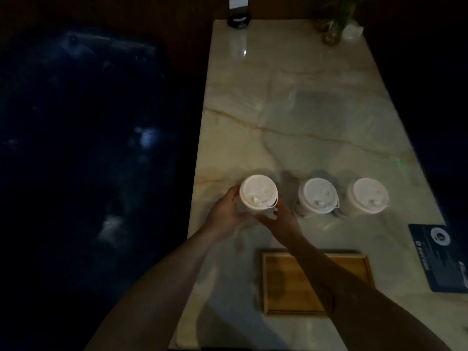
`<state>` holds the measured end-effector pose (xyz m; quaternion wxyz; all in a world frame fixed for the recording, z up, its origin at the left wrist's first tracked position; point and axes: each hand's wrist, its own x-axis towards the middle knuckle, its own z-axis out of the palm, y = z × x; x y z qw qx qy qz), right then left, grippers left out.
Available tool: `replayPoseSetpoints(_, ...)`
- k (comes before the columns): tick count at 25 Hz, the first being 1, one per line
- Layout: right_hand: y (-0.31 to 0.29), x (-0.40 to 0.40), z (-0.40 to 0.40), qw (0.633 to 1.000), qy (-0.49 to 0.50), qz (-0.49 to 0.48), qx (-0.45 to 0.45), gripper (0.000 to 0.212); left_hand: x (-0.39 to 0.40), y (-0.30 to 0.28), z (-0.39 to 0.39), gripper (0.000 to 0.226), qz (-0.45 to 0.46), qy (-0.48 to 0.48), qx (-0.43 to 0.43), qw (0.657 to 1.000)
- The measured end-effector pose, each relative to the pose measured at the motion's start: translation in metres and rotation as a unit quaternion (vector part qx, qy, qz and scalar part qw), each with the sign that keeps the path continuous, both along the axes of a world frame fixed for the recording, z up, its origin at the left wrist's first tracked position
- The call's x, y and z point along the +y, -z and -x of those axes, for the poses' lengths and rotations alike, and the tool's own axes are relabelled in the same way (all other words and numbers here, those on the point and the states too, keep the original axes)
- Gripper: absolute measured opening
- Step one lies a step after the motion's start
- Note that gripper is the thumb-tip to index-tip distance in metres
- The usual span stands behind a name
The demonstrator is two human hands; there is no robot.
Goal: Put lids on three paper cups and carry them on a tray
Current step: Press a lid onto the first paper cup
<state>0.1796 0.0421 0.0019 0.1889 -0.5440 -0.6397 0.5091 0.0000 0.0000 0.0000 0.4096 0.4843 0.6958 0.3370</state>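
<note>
Three white paper cups with white lids stand in a row on the marble table [304,110]. My left hand [226,211] and my right hand [281,220] both curl round the left cup [258,193], one on each side of its body. The middle cup [317,196] and the right cup [368,196] stand untouched to the right. A wooden tray [286,282] lies empty nearer to me, partly hidden under my right forearm.
A dark card [440,257] lies at the table's right edge. At the far end stand a dark bottle [238,13] and a glass vase with a green plant [334,29]. The table's left edge runs just left of the held cup.
</note>
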Motion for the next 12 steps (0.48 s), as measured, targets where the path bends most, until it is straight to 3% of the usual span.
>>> replayPoseSetpoints(5,-0.005,0.003,0.004,1.000,0.005,0.020,0.012,0.081,0.001,-0.007,0.000,0.077,0.013,-0.022,0.009,1.000)
replayPoseSetpoints(12,-0.044,-0.007,-0.005,0.998,-0.007,0.014,0.061,0.069,-0.023,-0.044,-0.011,0.060,-0.003,-0.076,-0.095,0.993)
